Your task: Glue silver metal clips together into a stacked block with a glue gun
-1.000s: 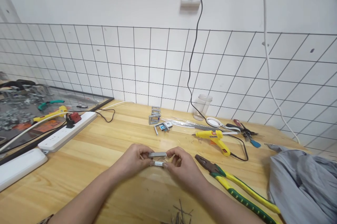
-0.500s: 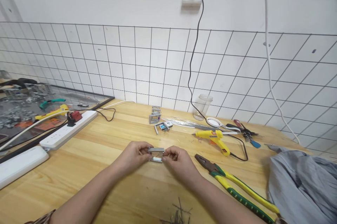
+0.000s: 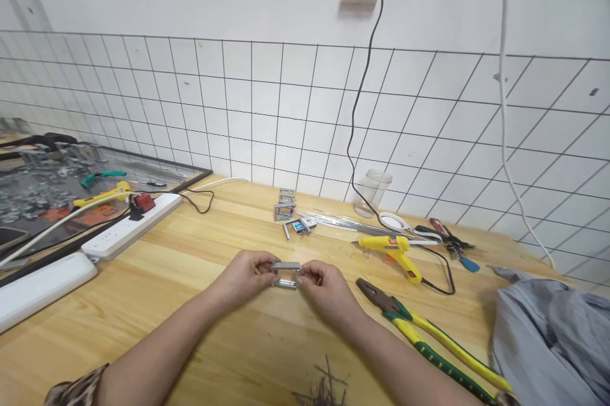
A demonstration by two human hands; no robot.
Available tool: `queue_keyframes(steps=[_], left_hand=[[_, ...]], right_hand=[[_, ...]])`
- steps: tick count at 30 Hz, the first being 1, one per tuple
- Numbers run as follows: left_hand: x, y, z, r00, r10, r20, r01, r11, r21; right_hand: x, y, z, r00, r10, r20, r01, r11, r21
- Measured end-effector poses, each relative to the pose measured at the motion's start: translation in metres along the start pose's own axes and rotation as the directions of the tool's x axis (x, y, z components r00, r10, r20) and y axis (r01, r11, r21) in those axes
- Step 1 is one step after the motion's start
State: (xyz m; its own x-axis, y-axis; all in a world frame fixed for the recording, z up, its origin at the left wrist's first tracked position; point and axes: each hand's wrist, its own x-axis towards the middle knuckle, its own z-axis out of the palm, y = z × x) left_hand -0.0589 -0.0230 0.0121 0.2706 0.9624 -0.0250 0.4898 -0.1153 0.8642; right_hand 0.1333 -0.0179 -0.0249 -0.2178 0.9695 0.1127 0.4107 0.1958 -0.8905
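Between my hands, just over the wooden table (image 3: 200,349), is a small silver metal frame (image 3: 286,265) with a gap in its middle. My left hand (image 3: 245,276) pinches its left end between thumb and fingers. On its right end, my right hand (image 3: 328,285) grips with thumb and bent fingertips. The fingertips cover both ends of the frame. Farther back stand similar silver frames (image 3: 284,210), and beside them lies a small blue-and-white item (image 3: 302,225). Several thin dark wire pieces (image 3: 324,391) lie in a heap nearer to me.
Large pliers (image 3: 405,317) with yellow-green handles lie right of my right hand, before a yellow glue gun (image 3: 391,246). A grey cloth (image 3: 548,336) covers the right corner. White power strips (image 3: 128,228) run along the left. Thin rods (image 3: 338,222) and a clear jar (image 3: 374,193) are at the back.
The view has shifted slightly, so the whole scene sits a little farther right and higher. Both hands keep hold of the metal frame, whose opening shows slightly more.
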Motion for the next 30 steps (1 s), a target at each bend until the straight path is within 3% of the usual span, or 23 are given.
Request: queue_keyframes(steps=[9,21,30], left_hand=[[0.0,0.001,0.0,1.0,-0.002,0.005,0.002,1.0,-0.006],[-0.001,0.002,-0.001,1.0,0.007,0.008,-0.007,1.0,-0.003],[-0.001,0.001,-0.002,0.999,0.04,0.033,-0.039,0.999,-0.008]], right_hand=[[-0.002,0.002,-0.013,0.997,-0.082,0.016,0.083,0.994,-0.074],[-0.003,0.001,-0.014,0.992,-0.125,0.015,0.126,0.981,-0.146],[-0.002,0.002,-0.016,0.973,-0.23,0.032,0.231,0.949,-0.212]])
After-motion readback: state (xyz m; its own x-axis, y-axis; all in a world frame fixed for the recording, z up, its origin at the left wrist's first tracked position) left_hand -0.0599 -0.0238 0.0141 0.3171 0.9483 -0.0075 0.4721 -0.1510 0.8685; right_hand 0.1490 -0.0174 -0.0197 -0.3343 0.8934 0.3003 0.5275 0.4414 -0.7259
